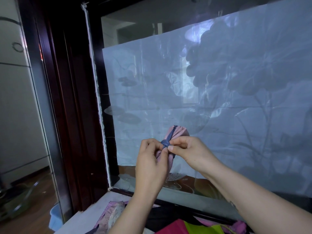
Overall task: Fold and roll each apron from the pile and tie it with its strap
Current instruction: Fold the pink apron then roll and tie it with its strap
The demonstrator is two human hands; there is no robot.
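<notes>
I hold a rolled pink apron point(179, 133) up in the air in front of the window. A dark blue strap point(166, 143) runs around the roll and ends in a knot between my fingers. My left hand point(150, 162) pinches the strap from the left, thumb and forefinger closed on it. From the right, my right hand point(187, 150) grips the other side of the knot and the roll. The lower part of the roll is hidden behind my left hand.
A pile of aprons in red point(173, 228), bright green point(200, 228) and pink point(238, 224) lies at the bottom. A patterned pink cloth point(113, 215) rests on the white ledge point(94, 210). Ahead stands a glass pane with lotus-printed film point(219, 98). A light blue tub point(54, 217) sits on the floor.
</notes>
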